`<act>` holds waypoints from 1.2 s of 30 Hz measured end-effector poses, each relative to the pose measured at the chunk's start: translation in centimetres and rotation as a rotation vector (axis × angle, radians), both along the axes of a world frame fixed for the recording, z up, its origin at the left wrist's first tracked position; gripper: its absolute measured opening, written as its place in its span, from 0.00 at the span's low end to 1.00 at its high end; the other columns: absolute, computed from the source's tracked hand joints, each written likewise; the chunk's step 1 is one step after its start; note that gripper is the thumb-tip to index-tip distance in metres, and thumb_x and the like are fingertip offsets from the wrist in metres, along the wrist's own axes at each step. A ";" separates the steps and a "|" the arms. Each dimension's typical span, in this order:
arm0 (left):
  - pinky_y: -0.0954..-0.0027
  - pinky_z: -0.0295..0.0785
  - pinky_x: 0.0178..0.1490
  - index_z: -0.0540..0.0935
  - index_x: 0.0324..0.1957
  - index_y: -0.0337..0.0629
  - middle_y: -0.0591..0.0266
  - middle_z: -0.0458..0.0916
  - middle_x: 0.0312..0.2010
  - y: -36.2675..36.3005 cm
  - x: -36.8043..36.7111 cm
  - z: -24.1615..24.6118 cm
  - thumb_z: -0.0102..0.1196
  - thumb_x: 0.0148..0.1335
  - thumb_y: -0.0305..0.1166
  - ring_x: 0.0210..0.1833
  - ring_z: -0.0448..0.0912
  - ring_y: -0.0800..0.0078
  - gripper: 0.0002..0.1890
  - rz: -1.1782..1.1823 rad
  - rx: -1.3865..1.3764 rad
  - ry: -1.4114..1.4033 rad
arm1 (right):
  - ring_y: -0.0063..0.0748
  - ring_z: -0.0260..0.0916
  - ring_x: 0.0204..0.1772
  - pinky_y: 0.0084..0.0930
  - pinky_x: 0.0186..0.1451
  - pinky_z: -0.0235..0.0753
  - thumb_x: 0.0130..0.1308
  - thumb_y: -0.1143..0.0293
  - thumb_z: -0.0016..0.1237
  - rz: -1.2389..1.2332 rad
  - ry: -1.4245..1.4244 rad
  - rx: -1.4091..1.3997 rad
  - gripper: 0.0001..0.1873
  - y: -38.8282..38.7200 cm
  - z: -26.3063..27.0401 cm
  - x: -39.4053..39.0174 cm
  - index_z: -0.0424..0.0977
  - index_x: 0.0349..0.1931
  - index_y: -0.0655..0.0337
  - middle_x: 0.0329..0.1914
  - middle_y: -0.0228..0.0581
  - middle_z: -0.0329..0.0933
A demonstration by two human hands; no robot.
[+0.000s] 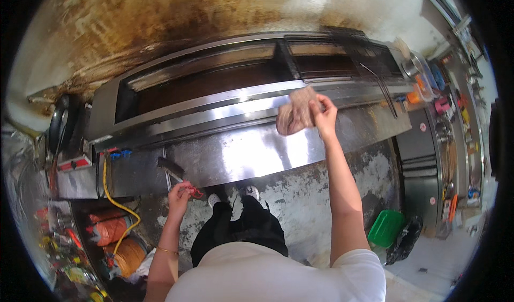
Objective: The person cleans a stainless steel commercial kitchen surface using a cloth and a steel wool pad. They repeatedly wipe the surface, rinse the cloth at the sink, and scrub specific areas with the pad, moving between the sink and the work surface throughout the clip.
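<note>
My right hand (pixel 326 115) grips a crumpled, brownish-grey cloth (pixel 298 111) between thumb and fingers. The cloth is blurred and hangs over the front ledge of a long stainless steel grill trough (pixel 200 105); whether it touches the metal I cannot tell. At the counter's front edge on the left, my left hand (pixel 179 197) pinches the light handle of what looks like a dark-headed brush (pixel 172 167). A red cord (pixel 194 191) dangles by those fingers. Below the cloth, the steel counter (pixel 200 161) reflects bright light.
Black wire grates (pixel 349 49) and thin metal rods (pixel 381 87) lie at the trough's right. A wok (pixel 60 117) leans at far left. A yellow hose (pixel 120 205) drops towards covered cylinders (pixel 124 256). On the floor at right stands a green bin (pixel 385 228).
</note>
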State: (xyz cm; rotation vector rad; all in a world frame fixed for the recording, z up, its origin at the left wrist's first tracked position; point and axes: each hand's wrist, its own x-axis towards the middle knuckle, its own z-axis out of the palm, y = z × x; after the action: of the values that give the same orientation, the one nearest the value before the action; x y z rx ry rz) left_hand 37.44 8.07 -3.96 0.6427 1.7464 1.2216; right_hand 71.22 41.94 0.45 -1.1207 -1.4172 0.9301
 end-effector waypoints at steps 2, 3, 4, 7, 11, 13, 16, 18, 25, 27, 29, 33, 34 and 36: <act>0.78 0.69 0.37 0.74 0.43 0.38 0.62 0.79 0.35 0.1 -0.1 -0.4 0.44 0.60 0.20 0.39 0.78 0.77 0.10 -0.025 -0.003 0.016 | 0.35 0.70 0.36 0.28 0.41 0.69 0.52 0.73 0.54 -0.276 -0.282 0.204 0.13 2.6 -1.3 -0.9 0.72 0.37 0.68 0.32 0.41 0.75; 0.78 0.70 0.38 0.74 0.43 0.38 0.63 0.79 0.36 -0.4 -0.3 -0.9 0.45 0.60 0.21 0.38 0.78 0.77 0.10 -0.024 -0.005 0.015 | 0.43 0.70 0.37 0.32 0.42 0.68 0.51 0.72 0.55 -0.410 -0.382 0.312 0.14 3.1 -2.1 -2.1 0.71 0.37 0.68 0.33 0.45 0.73; 0.78 0.70 0.38 0.75 0.43 0.38 0.63 0.78 0.37 -1.0 -0.5 -1.3 0.45 0.60 0.22 0.38 0.78 0.78 0.10 -0.020 -0.007 0.017 | 0.49 0.67 0.40 0.36 0.45 0.66 0.50 0.72 0.55 -0.538 -0.507 0.331 0.15 3.2 -3.1 -3.2 0.70 0.38 0.68 0.34 0.48 0.71; 0.81 0.67 0.32 0.74 0.43 0.39 0.61 0.80 0.33 -2.1 -0.3 -1.3 0.46 0.59 0.21 0.32 0.76 0.80 0.10 0.072 -0.016 0.025 | 0.53 0.62 0.46 0.39 0.51 0.62 0.47 0.79 0.52 -0.606 -0.473 0.271 0.20 2.4 -5.5 -4.9 0.65 0.43 0.68 0.41 0.52 0.64; 0.81 0.64 0.28 0.75 0.44 0.40 0.60 0.80 0.28 -4.8 -0.5 -1.8 0.46 0.59 0.22 0.26 0.70 0.85 0.11 0.154 -0.111 0.005 | 0.53 0.63 0.45 0.40 0.49 0.65 0.53 0.73 0.46 -0.538 -0.518 0.277 0.20 1.9 -6.2 -7.1 0.64 0.48 0.63 0.41 0.51 0.61; 0.81 0.64 0.28 0.75 0.44 0.40 0.60 0.80 0.29 -6.0 -0.5 -1.9 0.46 0.59 0.22 0.26 0.71 0.85 0.11 0.186 -0.135 -0.017 | 0.51 0.63 0.43 0.39 0.48 0.65 0.53 0.71 0.49 -0.422 -0.485 0.361 0.19 0.7 -5.8 -8.6 0.65 0.47 0.64 0.41 0.50 0.60; 0.81 0.65 0.30 0.75 0.44 0.41 0.59 0.80 0.31 -7.5 -0.7 -2.7 0.46 0.59 0.23 0.28 0.72 0.84 0.11 0.262 -0.133 -0.093 | 0.49 0.62 0.41 0.37 0.46 0.66 0.52 0.68 0.54 -0.122 -0.526 0.510 0.20 -2.9 -5.5 -12.4 0.67 0.45 0.65 0.38 0.49 0.60; 0.79 0.67 0.31 0.75 0.43 0.41 0.59 0.80 0.33 -8.0 -1.0 -2.9 0.46 0.59 0.24 0.29 0.74 0.82 0.10 0.269 -0.148 -0.113 | 0.46 0.62 0.40 0.35 0.44 0.66 0.49 0.72 0.54 0.042 -0.577 0.540 0.20 -3.9 -7.0 -14.7 0.69 0.45 0.62 0.37 0.49 0.61; 0.67 0.72 0.34 0.76 0.38 0.38 0.52 0.77 0.33 -12.5 -2.5 -6.0 0.51 0.54 0.27 0.30 0.78 0.63 0.09 0.161 -0.354 0.419 | 0.39 0.64 0.32 0.31 0.33 0.66 0.48 0.80 0.50 0.410 -0.693 0.876 0.17 -7.3 -5.8 -25.4 0.73 0.42 0.60 0.29 0.40 0.64; 0.64 0.73 0.35 0.76 0.37 0.37 0.50 0.76 0.33 -14.9 -2.9 -7.8 0.51 0.53 0.28 0.31 0.78 0.59 0.09 0.179 -0.390 0.430 | 0.35 0.69 0.30 0.29 0.23 0.72 0.50 0.76 0.49 0.488 -0.741 0.907 0.13 -8.0 -5.0 -28.8 0.73 0.39 0.61 0.30 0.39 0.66; 0.61 0.73 0.36 0.76 0.37 0.36 0.48 0.76 0.35 -16.6 -2.9 -9.0 0.51 0.53 0.28 0.32 0.78 0.58 0.09 0.228 -0.405 0.378 | 0.35 0.70 0.29 0.28 0.21 0.72 0.51 0.76 0.48 0.589 -0.783 0.974 0.12 -8.8 -5.0 -31.9 0.72 0.39 0.61 0.30 0.38 0.66; 0.61 0.73 0.37 0.77 0.37 0.36 0.48 0.76 0.36 -18.3 -3.2 -8.4 0.52 0.53 0.28 0.33 0.78 0.58 0.10 0.321 -0.565 0.162 | 0.39 0.72 0.35 0.30 0.29 0.76 0.47 0.76 0.51 0.740 -0.758 1.113 0.20 -11.3 -5.2 -39.6 0.69 0.45 0.60 0.37 0.43 0.67; 0.61 0.73 0.37 0.77 0.37 0.36 0.48 0.76 0.36 -18.3 -3.3 -7.9 0.52 0.53 0.28 0.34 0.78 0.58 0.10 0.369 -0.610 0.136 | 0.41 0.72 0.37 0.31 0.30 0.76 0.48 0.76 0.51 0.792 -0.752 1.150 0.21 -11.7 -5.3 -41.6 0.68 0.46 0.61 0.39 0.44 0.67; 0.62 0.72 0.36 0.77 0.35 0.36 0.49 0.75 0.33 -19.5 -3.1 -9.8 0.53 0.52 0.28 0.32 0.77 0.58 0.08 0.449 -0.497 0.196 | 0.44 0.70 0.39 0.33 0.35 0.75 0.50 0.73 0.48 0.875 -0.791 1.161 0.19 -12.9 -4.9 -45.3 0.69 0.46 0.61 0.40 0.45 0.65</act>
State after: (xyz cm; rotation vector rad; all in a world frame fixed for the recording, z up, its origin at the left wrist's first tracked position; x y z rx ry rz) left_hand 34.34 -11.40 -13.71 0.0749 2.3345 0.9642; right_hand 25.91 29.08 -4.47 0.1331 -2.6566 -0.0079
